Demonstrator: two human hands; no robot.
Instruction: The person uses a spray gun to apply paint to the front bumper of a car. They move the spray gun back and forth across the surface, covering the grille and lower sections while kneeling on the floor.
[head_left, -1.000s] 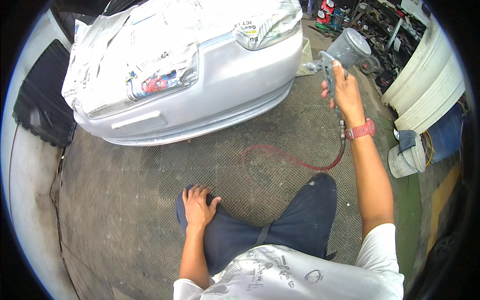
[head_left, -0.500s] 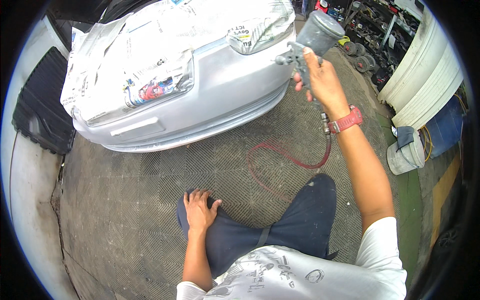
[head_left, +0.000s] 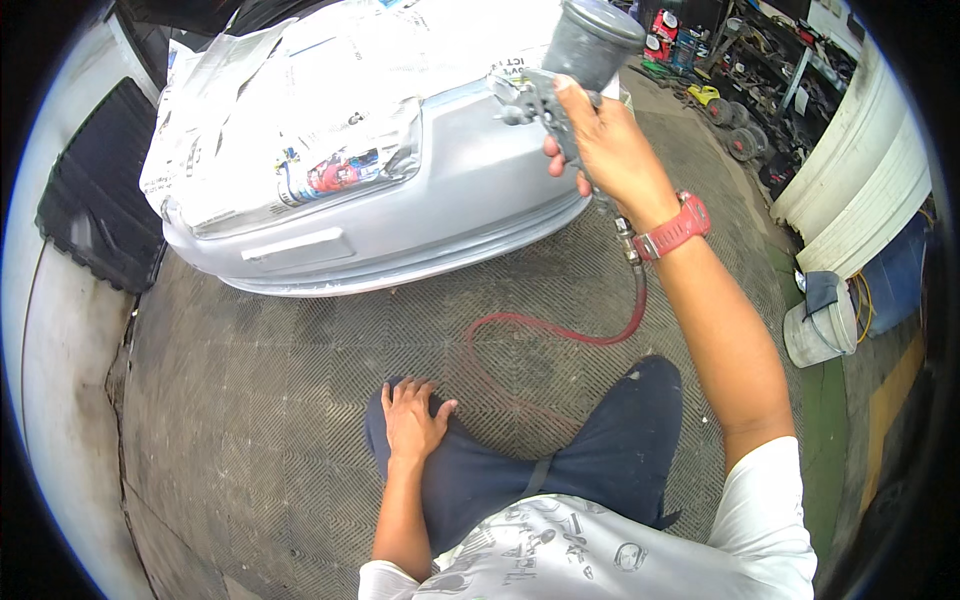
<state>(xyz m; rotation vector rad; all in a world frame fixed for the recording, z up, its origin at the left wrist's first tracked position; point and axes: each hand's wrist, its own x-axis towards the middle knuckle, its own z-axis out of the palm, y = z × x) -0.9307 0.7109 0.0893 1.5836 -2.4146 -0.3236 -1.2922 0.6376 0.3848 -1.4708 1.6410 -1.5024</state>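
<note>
A grey paint spray gun (head_left: 547,108) with a cup (head_left: 594,45) on top is gripped in my right hand (head_left: 612,145), raised at the far right of the car. Its nozzle points left, toward the silver-grey bumper (head_left: 480,175); the gap between them is hard to judge. From the handle a red air hose (head_left: 570,338) loops down to the floor. Newspaper masking (head_left: 290,110) covers the car above the bumper. My left hand (head_left: 410,415) rests on my left knee, fingers spread, holding nothing.
A black ribbed panel (head_left: 100,190) leans against the left wall. To the right stand a dirty white bucket (head_left: 820,330), a blue drum (head_left: 895,275) and curved white panels (head_left: 855,190). Cluttered shelves (head_left: 780,70) fill the far right. Patterned matting (head_left: 300,400) covers the floor.
My right hand has carried the spray gun leftward and slightly up, and the hose loop has shifted left with it. The view has turned slightly. My left hand stays on the knee.
</note>
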